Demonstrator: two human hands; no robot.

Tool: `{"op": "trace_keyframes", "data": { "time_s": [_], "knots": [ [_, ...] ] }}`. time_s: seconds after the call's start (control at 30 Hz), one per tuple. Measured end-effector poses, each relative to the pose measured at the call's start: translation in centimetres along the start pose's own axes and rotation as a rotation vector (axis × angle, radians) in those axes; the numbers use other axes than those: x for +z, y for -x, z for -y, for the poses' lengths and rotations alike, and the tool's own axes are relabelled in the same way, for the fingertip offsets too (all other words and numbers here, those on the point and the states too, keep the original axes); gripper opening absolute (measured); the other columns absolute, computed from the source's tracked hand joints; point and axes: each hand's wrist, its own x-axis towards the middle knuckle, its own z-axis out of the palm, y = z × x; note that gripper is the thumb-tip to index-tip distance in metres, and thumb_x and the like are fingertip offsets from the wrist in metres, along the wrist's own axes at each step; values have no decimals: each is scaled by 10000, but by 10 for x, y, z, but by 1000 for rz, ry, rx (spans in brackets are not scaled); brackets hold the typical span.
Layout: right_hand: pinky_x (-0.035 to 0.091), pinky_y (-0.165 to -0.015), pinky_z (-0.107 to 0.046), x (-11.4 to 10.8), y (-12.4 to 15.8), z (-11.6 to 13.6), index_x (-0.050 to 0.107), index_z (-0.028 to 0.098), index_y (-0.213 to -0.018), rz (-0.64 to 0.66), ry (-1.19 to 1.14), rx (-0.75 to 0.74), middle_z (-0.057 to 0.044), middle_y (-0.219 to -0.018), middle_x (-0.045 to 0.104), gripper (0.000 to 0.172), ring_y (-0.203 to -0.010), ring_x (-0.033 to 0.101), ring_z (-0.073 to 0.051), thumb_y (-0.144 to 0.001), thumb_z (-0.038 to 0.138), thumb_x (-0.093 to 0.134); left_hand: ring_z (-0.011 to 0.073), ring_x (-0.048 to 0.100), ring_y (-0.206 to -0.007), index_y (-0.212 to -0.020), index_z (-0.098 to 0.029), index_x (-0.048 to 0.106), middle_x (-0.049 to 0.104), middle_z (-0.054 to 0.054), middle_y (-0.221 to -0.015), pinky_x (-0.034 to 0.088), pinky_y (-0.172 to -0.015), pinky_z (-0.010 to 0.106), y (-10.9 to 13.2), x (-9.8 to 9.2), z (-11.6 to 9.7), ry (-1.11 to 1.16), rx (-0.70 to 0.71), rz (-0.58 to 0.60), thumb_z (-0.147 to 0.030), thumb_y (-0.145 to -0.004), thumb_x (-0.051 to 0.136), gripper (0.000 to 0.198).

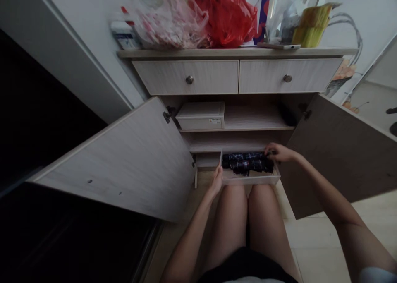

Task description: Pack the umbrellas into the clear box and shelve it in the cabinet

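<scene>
Your left hand [217, 177] is on the left edge of the tray [251, 180], toward its front corner, fingers running up along the side wall, wrist about straight, left forearm [194, 229] angling up and inward from the near side; can't read how firm the grip is. Your right hand [279, 152] is at the tray's right end by the rear corner, fingers bent and pointing inward, tips partly hidden so can't call a pinch, right forearm [319, 183] coming in from the right with the elbow bent out wide. Both thighs [234, 217] are side by side, knees up at the tray's front edge.
</scene>
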Motion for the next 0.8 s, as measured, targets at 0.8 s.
{"op": "trace_keyframes", "data": {
  "time_s": [0.8],
  "knots": [
    [476, -888, -422, -35, -65, -111, 718, 143, -1086, -752, 100, 772, -184, -1212, 578, 369, -1001, 598, -277, -782, 172, 510, 262, 687, -1009, -1435, -271, 512, 560, 83, -1428, 585, -827, 374, 4, -1, -3, -61, -37, -21, -670, -859, 531, 701]
  ]
}}
